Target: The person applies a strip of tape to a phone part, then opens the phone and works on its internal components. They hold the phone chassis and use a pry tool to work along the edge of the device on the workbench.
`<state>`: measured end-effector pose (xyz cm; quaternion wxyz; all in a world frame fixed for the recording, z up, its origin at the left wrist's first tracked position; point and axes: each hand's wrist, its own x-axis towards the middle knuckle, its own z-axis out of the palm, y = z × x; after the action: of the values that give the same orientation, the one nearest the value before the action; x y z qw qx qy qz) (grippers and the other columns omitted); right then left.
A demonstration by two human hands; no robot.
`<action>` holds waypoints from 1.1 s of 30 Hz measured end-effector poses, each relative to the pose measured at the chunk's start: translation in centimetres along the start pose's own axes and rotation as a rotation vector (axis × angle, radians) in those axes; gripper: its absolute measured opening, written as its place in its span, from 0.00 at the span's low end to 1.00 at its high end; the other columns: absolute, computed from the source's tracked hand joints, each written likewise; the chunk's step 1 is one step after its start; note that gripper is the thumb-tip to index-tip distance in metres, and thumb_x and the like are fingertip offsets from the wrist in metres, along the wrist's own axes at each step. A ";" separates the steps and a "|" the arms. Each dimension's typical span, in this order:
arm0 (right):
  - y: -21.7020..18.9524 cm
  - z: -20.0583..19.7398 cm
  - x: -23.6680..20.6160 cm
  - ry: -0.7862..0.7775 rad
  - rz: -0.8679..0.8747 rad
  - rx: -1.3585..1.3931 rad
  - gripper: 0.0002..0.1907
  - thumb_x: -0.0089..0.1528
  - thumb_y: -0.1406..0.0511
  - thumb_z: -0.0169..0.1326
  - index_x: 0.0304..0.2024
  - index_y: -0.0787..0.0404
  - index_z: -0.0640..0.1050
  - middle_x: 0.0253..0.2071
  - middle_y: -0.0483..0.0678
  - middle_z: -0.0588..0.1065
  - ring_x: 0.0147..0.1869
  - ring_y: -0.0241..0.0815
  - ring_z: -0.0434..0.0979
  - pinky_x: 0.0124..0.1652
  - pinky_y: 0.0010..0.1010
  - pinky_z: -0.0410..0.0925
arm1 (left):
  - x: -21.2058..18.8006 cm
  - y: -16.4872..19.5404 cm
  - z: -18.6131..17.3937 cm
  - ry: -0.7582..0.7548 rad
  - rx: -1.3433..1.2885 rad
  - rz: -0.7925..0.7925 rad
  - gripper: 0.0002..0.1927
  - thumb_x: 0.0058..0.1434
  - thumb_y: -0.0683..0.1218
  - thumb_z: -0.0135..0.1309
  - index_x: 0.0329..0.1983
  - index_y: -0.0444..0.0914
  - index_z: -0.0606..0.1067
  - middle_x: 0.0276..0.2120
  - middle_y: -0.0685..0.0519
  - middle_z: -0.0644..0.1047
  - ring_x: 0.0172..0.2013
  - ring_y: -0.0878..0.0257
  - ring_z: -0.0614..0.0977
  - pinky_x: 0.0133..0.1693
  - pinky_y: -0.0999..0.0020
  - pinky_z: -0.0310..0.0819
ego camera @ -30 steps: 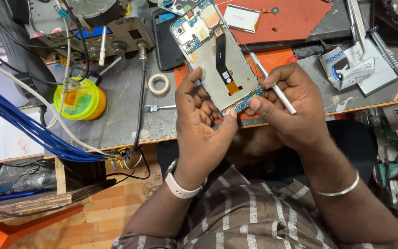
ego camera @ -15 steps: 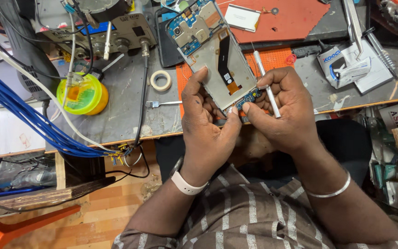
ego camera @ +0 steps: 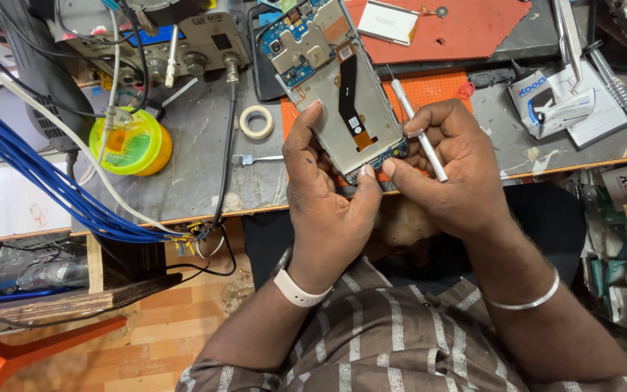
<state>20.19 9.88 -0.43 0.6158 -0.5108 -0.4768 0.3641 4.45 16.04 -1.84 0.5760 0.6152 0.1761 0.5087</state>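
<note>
An opened phone point(ego camera: 332, 80) with its back cover off lies tilted over the workbench edge, showing blue circuit boards and a black ribbon cable. My left hand point(ego camera: 324, 192) grips its left side and bottom edge, thumb on the lower board. My right hand point(ego camera: 448, 170) holds a thin silver tool point(ego camera: 419, 131) between its fingers, while its thumb and forefinger pinch the phone's bottom right corner. The tool's tip points up and away from the phone.
A grey workbench point(ego camera: 197, 152) carries a roll of tape point(ego camera: 259, 121), a yellow-green round tin point(ego camera: 130, 143), small tweezers point(ego camera: 255, 157), a red mat point(ego camera: 488, 25) and an orange mat point(ego camera: 440, 91). Blue cables point(ego camera: 52, 185) hang at left. Tools and a white packet point(ego camera: 553, 101) lie at right.
Both hands and the phone have stayed together; the view has shifted slightly. My fingers have closed in tighter on the phone's bottom edge.
</note>
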 end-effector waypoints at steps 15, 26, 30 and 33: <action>0.1 -0.5 0.1 -0.007 -0.003 -0.003 0.22 0.63 0.78 0.56 0.54 0.63 0.64 0.46 0.54 0.77 0.46 0.32 0.80 0.43 0.22 0.75 | -0.2 -0.2 0.2 0.008 0.166 0.094 0.40 0.65 0.28 0.48 0.76 0.40 0.47 0.67 0.41 0.62 0.67 0.56 0.73 0.67 0.64 0.72; 0.1 -0.2 0.1 0.028 0.016 0.004 0.21 0.63 0.79 0.56 0.53 0.63 0.64 0.45 0.53 0.76 0.45 0.30 0.79 0.42 0.20 0.74 | 0.4 0.3 -0.9 -0.089 0.081 0.111 0.45 0.68 0.27 0.47 0.79 0.43 0.41 0.71 0.40 0.61 0.68 0.56 0.71 0.70 0.64 0.70; -0.4 0.1 0.2 0.015 0.018 -0.039 0.22 0.61 0.79 0.56 0.53 0.63 0.63 0.45 0.53 0.76 0.46 0.32 0.79 0.42 0.21 0.74 | 0.4 0.4 -0.7 -0.062 0.114 0.106 0.45 0.67 0.27 0.48 0.80 0.42 0.42 0.71 0.40 0.62 0.67 0.56 0.72 0.68 0.65 0.73; -0.5 0.4 0.3 0.010 0.029 -0.040 0.23 0.60 0.79 0.57 0.52 0.63 0.62 0.46 0.53 0.76 0.48 0.33 0.81 0.44 0.22 0.77 | 0.5 0.4 -0.6 -0.059 0.102 0.081 0.46 0.66 0.28 0.50 0.80 0.42 0.42 0.71 0.40 0.62 0.67 0.56 0.73 0.67 0.64 0.74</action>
<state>19.83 10.17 0.11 0.6025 -0.5316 -0.4733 0.3612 3.99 16.65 -1.37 0.5279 0.6648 0.1597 0.5038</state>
